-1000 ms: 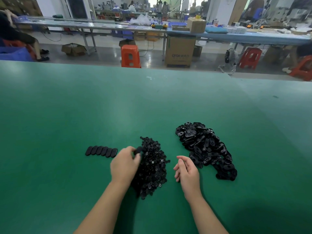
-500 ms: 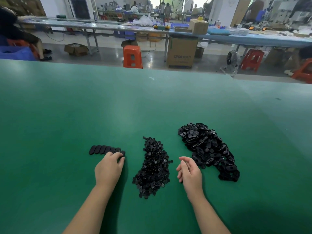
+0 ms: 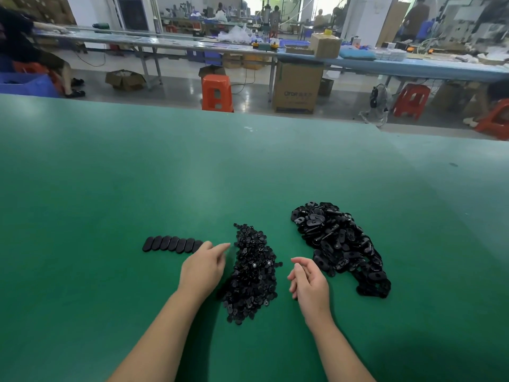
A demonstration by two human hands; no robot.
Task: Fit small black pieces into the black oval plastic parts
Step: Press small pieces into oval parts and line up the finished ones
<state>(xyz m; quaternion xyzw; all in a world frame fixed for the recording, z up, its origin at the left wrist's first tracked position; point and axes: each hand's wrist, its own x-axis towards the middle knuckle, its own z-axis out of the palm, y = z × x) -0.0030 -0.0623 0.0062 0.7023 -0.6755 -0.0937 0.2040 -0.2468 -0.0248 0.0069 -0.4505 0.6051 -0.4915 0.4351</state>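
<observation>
A heap of small black pieces (image 3: 252,271) lies in front of me on the green table (image 3: 192,175). To its right sits a bigger heap of black oval plastic parts (image 3: 341,244). A row of several oval parts (image 3: 172,244) lies flat at the left. My left hand (image 3: 205,267) hovers between that row and the small pieces, fingers loosely extended toward the heap, holding nothing. My right hand (image 3: 308,282) floats between the two heaps, fingers loosely curled and empty.
Beyond the table's far edge are an orange stool (image 3: 216,92), a cardboard box (image 3: 298,88), a small fan (image 3: 377,103) and long workbenches (image 3: 275,52). A seated person (image 3: 30,51) is at the far left.
My left hand carried an oval part from the small-piece heap to the row's right end, let it go, and has swung back right toward the heap. My right hand stayed roughly where it was.
</observation>
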